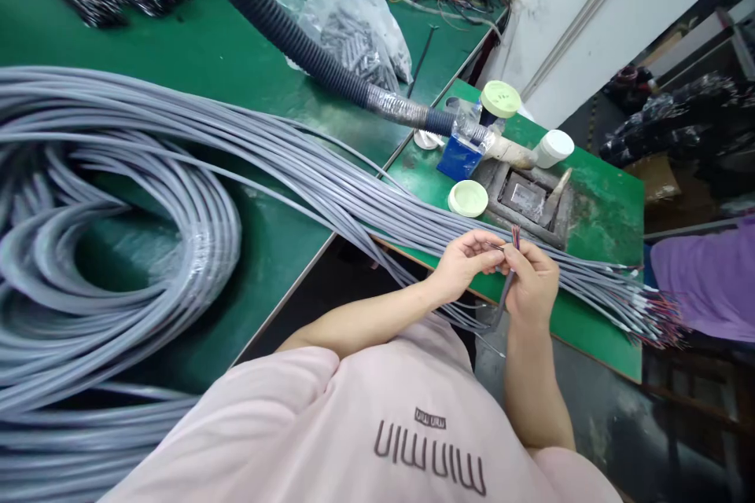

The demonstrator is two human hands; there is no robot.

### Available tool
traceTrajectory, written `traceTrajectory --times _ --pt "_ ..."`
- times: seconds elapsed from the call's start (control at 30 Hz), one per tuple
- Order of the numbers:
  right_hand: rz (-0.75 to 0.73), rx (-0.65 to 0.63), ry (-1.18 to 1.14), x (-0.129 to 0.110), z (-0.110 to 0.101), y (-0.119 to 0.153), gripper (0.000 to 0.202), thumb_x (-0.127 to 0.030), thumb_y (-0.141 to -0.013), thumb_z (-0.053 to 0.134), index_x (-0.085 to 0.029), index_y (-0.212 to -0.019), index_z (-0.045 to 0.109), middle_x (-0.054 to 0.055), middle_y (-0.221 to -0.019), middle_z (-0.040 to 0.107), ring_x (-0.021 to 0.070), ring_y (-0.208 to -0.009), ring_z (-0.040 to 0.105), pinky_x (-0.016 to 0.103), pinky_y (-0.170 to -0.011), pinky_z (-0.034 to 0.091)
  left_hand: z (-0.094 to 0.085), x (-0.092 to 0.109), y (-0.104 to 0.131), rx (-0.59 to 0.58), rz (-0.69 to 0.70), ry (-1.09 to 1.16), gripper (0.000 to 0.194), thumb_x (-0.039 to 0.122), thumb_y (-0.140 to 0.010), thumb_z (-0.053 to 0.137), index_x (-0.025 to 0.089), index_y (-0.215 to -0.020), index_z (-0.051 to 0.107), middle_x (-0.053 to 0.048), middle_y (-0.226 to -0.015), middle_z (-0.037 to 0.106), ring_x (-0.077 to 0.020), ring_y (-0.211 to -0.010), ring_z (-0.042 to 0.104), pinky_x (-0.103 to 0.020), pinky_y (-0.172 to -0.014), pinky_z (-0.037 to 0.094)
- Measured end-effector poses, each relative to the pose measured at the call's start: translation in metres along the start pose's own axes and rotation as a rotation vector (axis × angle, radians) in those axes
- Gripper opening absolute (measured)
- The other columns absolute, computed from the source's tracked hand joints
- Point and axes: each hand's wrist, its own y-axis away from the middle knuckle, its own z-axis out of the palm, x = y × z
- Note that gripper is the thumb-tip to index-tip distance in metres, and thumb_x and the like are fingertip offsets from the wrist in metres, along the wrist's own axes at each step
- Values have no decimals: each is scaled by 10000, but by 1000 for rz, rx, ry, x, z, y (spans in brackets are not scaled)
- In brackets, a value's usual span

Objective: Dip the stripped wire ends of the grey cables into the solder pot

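In my right hand (534, 283), a grey cable (506, 295) is gripped near its stripped end, where thin coloured wires (516, 236) stick up above the fingers. My left hand (463, 266) is closed in a pinch beside it, with thumb and forefinger on a thin dark wire (499, 248) from that end. Behind both hands runs a thick bundle of grey cables (377, 200), fanning out at the right into stripped ends (654, 314) with red, blue and other wires. The cable's lower part hangs in front of my body.
Beyond my hands sits a sooty square pot (524, 200) with a scraper, under a hose nozzle (510, 151). Around it stand a pale lid (468, 198), a white jar (553, 148) and a blue box (458, 157). Coiled cable (206, 251) lies left. A person's purple sleeve (708, 283) shows right.
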Motion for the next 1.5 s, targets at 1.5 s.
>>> traceTrajectory --times 1.5 --pt "-466 -188 739 -36 -33 1 126 -235 -859 655 -212 -737 676 7 -700 665 170 -677 598 344 -683 457 -15 3 16 -345 -83 -306 343 438 -786 717 108 -880 734 -73 -855 655 -140 -802 607 -267 -774 487"
